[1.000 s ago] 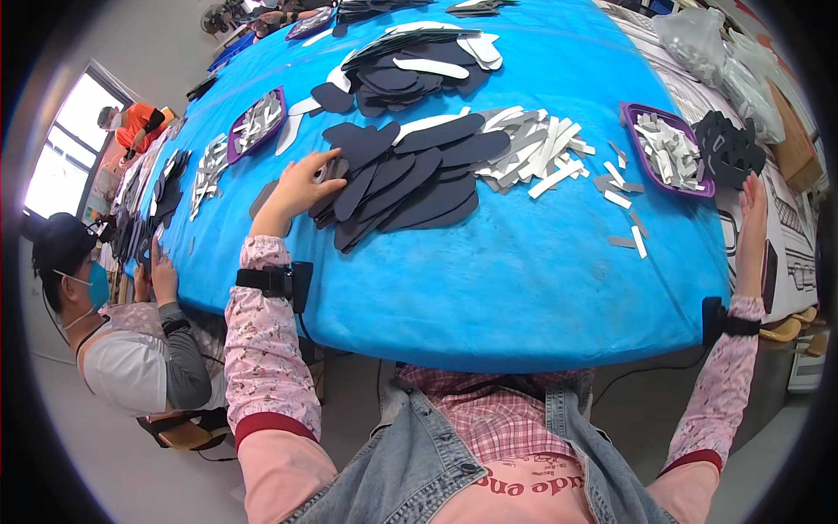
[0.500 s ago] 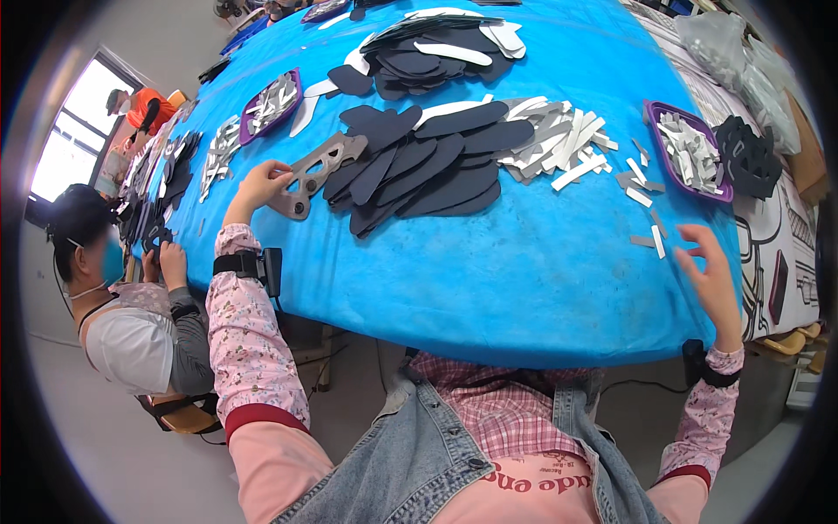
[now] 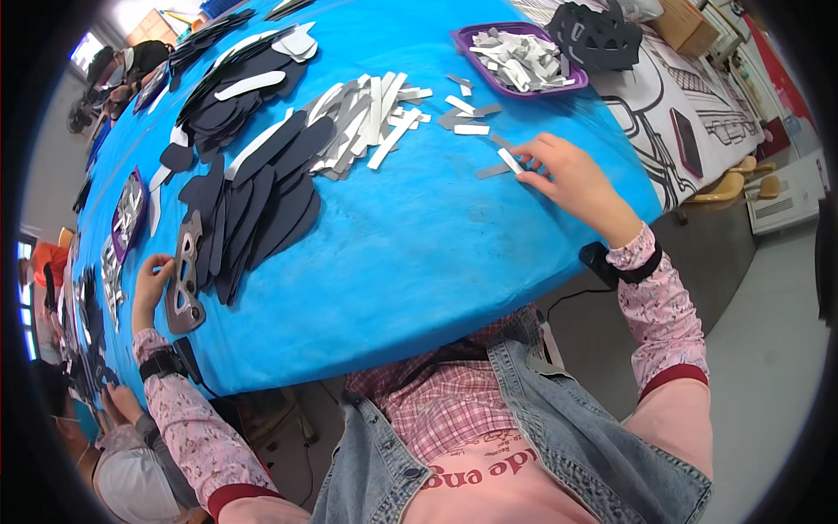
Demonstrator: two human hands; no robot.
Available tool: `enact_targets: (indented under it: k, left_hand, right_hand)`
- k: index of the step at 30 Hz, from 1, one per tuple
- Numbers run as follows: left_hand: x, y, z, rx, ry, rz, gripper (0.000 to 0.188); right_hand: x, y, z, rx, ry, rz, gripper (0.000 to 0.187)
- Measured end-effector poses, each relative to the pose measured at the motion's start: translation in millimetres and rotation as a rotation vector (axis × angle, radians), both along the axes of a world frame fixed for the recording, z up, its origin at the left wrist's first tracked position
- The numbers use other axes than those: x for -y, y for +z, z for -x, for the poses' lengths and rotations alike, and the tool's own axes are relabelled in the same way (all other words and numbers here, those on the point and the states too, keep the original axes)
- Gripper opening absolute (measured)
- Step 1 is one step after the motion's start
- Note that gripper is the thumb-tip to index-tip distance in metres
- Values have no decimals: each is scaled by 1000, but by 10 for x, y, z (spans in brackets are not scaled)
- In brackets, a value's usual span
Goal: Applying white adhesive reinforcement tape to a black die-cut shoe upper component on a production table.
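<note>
The right hand [image 3: 572, 179], fingers nearly closed, pinches a white strip [image 3: 506, 159], a shallow hold risking slippage; whether the half-curled left hand [image 3: 152, 281] grips the grey cut-out [image 3: 184, 286] is unclear.

A workshop is indicated by a long, blue-covered worktable [image 3: 410, 244], heaped with flat, dark oblong pieces [image 3: 253, 205] and narrow white-and-grey strips [image 3: 375, 113], flanked by a white-topped co-worker [image 3: 135, 479].

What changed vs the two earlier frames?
Right hand moved left from the right edge of the blue table; it's now at a white strip, grip unclear. Left hand drew back left from the dark pile to the edge of the grey cut-out piece. View swung right. Unchanged: dark pile and strip heap.
</note>
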State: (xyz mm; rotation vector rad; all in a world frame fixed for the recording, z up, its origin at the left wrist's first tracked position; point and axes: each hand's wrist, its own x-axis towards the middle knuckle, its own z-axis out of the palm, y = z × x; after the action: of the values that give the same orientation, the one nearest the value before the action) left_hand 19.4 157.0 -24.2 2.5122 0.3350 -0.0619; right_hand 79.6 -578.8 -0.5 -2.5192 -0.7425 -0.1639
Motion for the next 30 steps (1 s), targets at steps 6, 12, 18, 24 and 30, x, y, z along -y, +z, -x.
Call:
enact_targets:
  k: [6,12,18,24,30]
  left_hand:
    - [171,73,76,-111,70,98,22]
    - [103,3,122,-162,177,157,22]
    - [217,-86,50,-70,371,103,27]
    - [607,56,159,-134,307,83,39]
    - [1096,247,412,26,404,361,36]
  right_hand:
    - [-9,-16,-87,-25,-34,-27,16]
    - [-210,135,123,-17,-12,-113,16]
    - [-880,39,735,16,150,-209,22]
    - [-982,-45,926,-106,153,-349,25]
    - [-893,-183,881,-136,199,-447,21]
